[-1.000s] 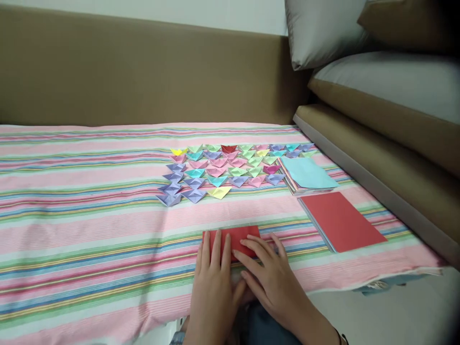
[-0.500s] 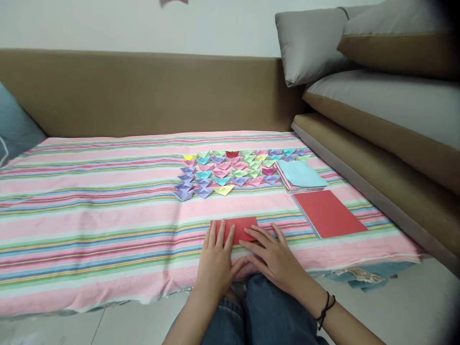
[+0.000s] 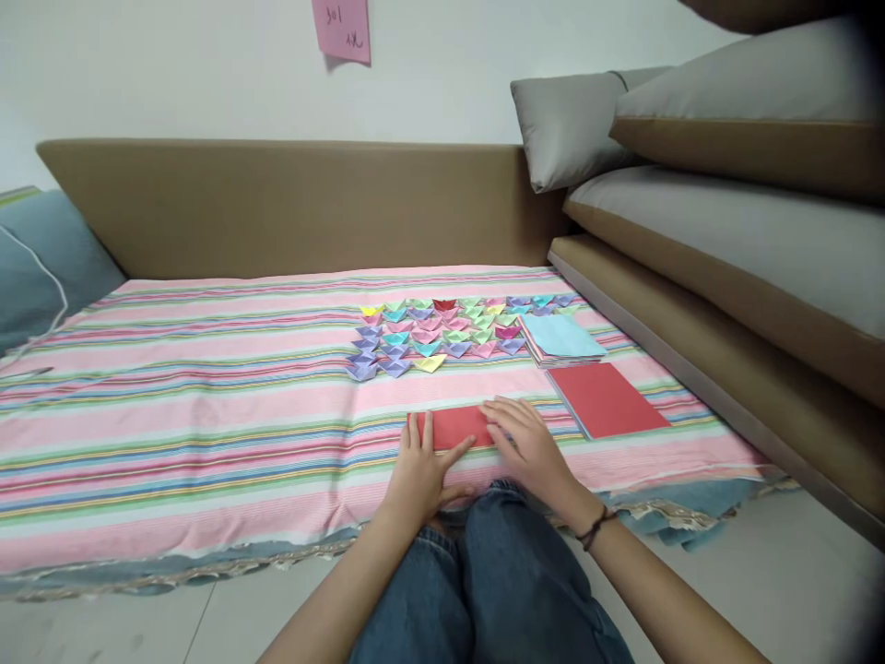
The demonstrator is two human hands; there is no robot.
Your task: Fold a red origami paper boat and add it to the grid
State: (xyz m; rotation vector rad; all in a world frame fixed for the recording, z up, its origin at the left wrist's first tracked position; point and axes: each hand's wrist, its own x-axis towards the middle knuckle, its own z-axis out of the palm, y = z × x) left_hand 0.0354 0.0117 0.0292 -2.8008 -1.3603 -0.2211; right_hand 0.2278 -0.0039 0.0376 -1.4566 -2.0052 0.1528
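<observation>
A folded red paper (image 3: 453, 427) lies flat on the striped cloth (image 3: 263, 406) in front of my knees. My left hand (image 3: 423, 470) rests on its left part with the fingers spread. My right hand (image 3: 529, 447) lies over the right end of the paper, fingers stretched out and fingertips on its upper right corner. Beyond the hands, several small folded paper boats (image 3: 427, 337) in many colours stand in rows. To the right are a stack of light blue topped paper (image 3: 563, 336) and a stack with a red sheet on top (image 3: 608, 399).
Stacked grey and brown cushions (image 3: 747, 221) line the right side. A brown backrest (image 3: 311, 207) runs along the wall, where a pink note (image 3: 344, 29) hangs. At the left are a blue cushion (image 3: 69, 244) and a white cable (image 3: 52, 277).
The view has tilted up, showing more of the wall and the pink note. My right hand has moved to the paper's upper right corner, and my left thumb has spread lower on the paper.
</observation>
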